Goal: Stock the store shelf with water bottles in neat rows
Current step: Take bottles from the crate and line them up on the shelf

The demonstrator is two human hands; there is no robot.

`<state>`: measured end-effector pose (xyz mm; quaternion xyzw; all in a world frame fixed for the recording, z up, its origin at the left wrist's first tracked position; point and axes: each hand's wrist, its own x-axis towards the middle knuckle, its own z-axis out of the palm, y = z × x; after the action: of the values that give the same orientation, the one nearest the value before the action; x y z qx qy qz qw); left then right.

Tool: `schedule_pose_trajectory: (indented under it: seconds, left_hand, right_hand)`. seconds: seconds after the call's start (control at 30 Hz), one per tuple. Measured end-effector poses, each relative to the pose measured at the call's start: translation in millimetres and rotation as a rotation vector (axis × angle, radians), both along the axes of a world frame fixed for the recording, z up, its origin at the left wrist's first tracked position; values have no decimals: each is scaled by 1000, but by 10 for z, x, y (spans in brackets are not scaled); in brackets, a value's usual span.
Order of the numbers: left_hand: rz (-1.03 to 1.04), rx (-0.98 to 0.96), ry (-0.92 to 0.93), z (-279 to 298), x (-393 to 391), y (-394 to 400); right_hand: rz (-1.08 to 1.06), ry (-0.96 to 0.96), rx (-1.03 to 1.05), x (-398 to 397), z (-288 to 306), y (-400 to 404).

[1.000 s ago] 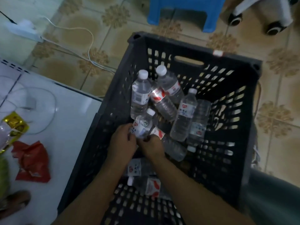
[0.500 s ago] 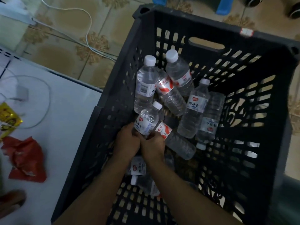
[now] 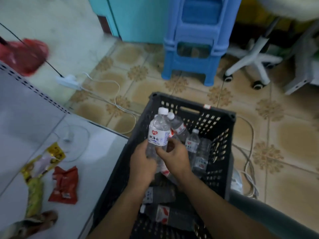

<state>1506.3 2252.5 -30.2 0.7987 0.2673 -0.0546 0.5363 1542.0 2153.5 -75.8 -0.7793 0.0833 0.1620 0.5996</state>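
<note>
Both hands meet on one water bottle (image 3: 158, 133), held upright above the black crate (image 3: 222, 135). The left hand (image 3: 142, 167) wraps the bottle's lower body, fingers curled round the clear plastic below the label. The right hand (image 3: 174, 156) comes in from the other side, its thumb and first fingers curled against the same lower part; how firmly it grips I cannot tell, as the picture is blurred there.

The bottle looks full and sealed, so it should feel moderately heavy for its size. The thin ribbed wall will likely give a little under the fingers, and the smooth film label may slide, so the ribbed section just under the label, where the fingers already sit, or the stiffer shoulder above them, seems the safest hold. The white cap (image 3: 163, 110) stands well above the fingertips.

The white label carries a red heart-shaped mark and blue Chinese characters that appear to read "纯净水", purified water; the smaller print is too blurred to read.

Beyond the fingers, more bottles (image 3: 192, 144) lie loose in the crate, some with red-and-white labels. To the left of the left hand lies the pale shelf (image 3: 96, 161) with snack packets (image 3: 64, 185) on it.
</note>
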Motion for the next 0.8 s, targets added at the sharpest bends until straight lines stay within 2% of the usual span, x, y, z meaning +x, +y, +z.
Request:
schedule_pose_trajectory:
  seconds: [0.23,0.47,0.6,0.8]
  left_hand:
    - [29,110,-275,1472,-292,-251]
    - [98,209,-557,2767,-794,-167]
    - [136,199,-709,3444,-1317,-48]
    - [302,316,-852,4113,-2117,319]
  right_hand:
    - [51,-343,2,17,1692,-209]
    - [133,-616,49,-404,3183,-246]
    - [234,-724,102,-765,3893,-94]
    - [382,-830,195,-1432,4669,455]
